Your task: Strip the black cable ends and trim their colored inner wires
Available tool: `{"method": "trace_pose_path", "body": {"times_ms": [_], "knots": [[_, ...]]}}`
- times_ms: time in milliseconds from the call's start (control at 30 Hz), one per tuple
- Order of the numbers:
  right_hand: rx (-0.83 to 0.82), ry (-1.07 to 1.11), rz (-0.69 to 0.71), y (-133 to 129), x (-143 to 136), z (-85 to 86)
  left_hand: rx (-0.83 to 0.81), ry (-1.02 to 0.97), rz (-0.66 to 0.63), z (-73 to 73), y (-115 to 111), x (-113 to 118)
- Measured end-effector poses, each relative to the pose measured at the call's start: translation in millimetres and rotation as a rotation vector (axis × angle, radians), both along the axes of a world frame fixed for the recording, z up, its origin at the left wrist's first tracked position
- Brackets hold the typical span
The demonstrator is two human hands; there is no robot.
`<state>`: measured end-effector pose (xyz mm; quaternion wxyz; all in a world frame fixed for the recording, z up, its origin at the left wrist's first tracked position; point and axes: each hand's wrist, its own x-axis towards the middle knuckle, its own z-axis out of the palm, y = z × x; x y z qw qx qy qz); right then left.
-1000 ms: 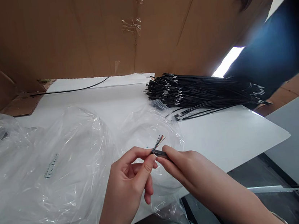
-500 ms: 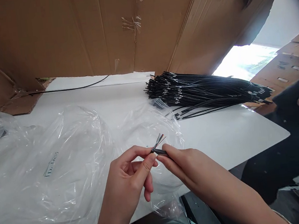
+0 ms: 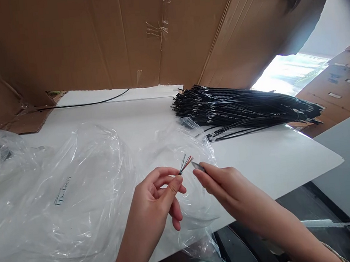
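Between its thumb and fingertips, my left hand (image 3: 157, 197) pinches the end of a cable. Thin wires (image 3: 185, 163) fan out from that end, some orange-red and some grey-green. My right hand (image 3: 221, 180) is closed on a small flat grey blade (image 3: 198, 166), whose tip lies just right of the wires. Most of the blade is hidden in the fingers. Both hands are over a clear plastic bag (image 3: 161, 149). Farther back on the right lies a large bundle of black cables (image 3: 235, 104), with a few loose ones along its near side.
Clear plastic sheeting (image 3: 96, 191) covers the left of the white table (image 3: 292, 150). Cardboard panels (image 3: 72, 46) stand behind and lean over the right. A single black cable (image 3: 91, 102) lies at the back. Brown boxes (image 3: 344, 84) stand beyond the table's right end.
The blade in my right hand has moved right, away from the cable end, and the wires now stand more spread. A person at the far right has left the view.
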<state>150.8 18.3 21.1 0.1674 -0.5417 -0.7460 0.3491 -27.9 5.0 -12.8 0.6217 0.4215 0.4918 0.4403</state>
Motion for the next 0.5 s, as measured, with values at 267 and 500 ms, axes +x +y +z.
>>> {"method": "trace_pose_path", "body": {"times_ms": [267, 500], "knots": [[-0.017, 0.426, -0.192, 9, 4, -1.5, -0.002, -0.048, -0.025, 0.8, -4, -2], [-0.085, 0.531, -0.057, 17, -9, 1.1, 0.028, -0.020, 0.013, 10.7, -12, 1]]}}
